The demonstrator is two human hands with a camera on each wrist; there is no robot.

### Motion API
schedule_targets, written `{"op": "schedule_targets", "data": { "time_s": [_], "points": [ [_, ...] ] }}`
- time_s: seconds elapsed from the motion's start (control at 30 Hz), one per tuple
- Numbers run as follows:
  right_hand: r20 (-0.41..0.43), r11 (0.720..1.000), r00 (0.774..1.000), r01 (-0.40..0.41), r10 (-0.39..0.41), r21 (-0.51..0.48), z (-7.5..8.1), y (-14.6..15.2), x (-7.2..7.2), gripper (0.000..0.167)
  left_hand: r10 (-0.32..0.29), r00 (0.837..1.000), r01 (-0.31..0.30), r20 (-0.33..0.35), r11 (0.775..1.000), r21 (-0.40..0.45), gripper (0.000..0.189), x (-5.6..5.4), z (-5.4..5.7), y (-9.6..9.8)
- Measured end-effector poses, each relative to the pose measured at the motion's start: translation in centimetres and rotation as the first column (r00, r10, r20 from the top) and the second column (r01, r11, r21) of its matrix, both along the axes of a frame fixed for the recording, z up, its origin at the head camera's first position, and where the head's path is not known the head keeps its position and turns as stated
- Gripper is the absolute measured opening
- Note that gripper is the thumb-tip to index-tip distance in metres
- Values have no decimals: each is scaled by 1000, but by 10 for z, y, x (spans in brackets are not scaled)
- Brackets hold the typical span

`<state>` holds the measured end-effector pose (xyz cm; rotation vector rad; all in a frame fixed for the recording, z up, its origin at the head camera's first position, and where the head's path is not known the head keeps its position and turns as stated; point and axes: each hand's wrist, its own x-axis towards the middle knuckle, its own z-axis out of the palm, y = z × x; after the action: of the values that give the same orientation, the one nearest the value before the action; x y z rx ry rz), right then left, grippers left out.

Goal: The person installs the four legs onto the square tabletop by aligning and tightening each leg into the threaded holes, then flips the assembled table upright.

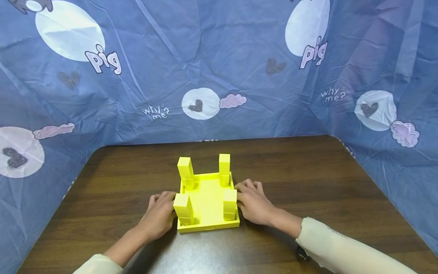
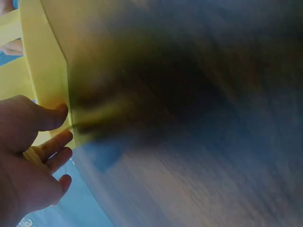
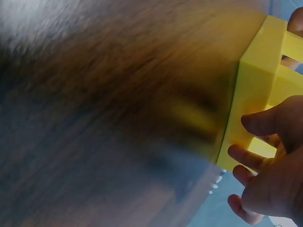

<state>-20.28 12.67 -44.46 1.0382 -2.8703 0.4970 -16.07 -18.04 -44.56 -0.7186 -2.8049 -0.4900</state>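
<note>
A yellow toy table [image 1: 208,201] lies upside down on the wooden table, its shallow square top underneath and several blocky legs standing up at the corners. On its left side, my left hand [image 1: 159,215] grips the edge, with thumb and fingertips against the outer wall in the left wrist view. My right hand [image 1: 254,203] holds the opposite edge; in the right wrist view its thumb and bent fingers [image 3: 251,158] meet the yellow side wall [image 3: 251,94]. Some fingertips are hidden behind the legs and rim.
The brown wooden table [image 1: 308,171] extends around the yellow piece, with a rounded far edge. A blue printed cloth [image 1: 164,68] hangs behind and along both sides. A small dark object [image 1: 302,253] shows by the right sleeve.
</note>
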Motion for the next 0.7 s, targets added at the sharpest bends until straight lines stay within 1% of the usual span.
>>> {"op": "schedule_targets", "data": {
  "time_s": [0.07, 0.13, 0.3, 0.47, 0.57, 0.7],
  "points": [
    [-24, 1000, 1000, -5, 6, 18, -2, -1, -2, 23, -31, 998, 29, -54, 999, -32, 26, -2, -1, -2],
    [-57, 999, 998, -14, 15, 31, -4, -1, -4, 22, -64, 992, 57, -106, 996, -67, 25, -5, -1, -4],
    [-158, 998, 986, -46, 53, 48, -6, 0, -9, 16, -123, 974, 93, -191, 983, -161, 24, -13, -1, -7],
    [-262, 994, 960, -83, 98, 68, -7, 0, -15, 17, -159, 960, 104, -229, 966, -237, 25, -20, -2, -9],
    [-316, 990, 939, -116, 136, 80, -8, 0, -18, 23, -181, 954, 113, -241, 956, -271, 31, -24, -2, -9],
    [-368, 984, 913, -152, 177, 97, -9, 2, -23, 27, -226, 934, 134, -276, 940, -315, 38, -27, -2, -9]
  ]
}}
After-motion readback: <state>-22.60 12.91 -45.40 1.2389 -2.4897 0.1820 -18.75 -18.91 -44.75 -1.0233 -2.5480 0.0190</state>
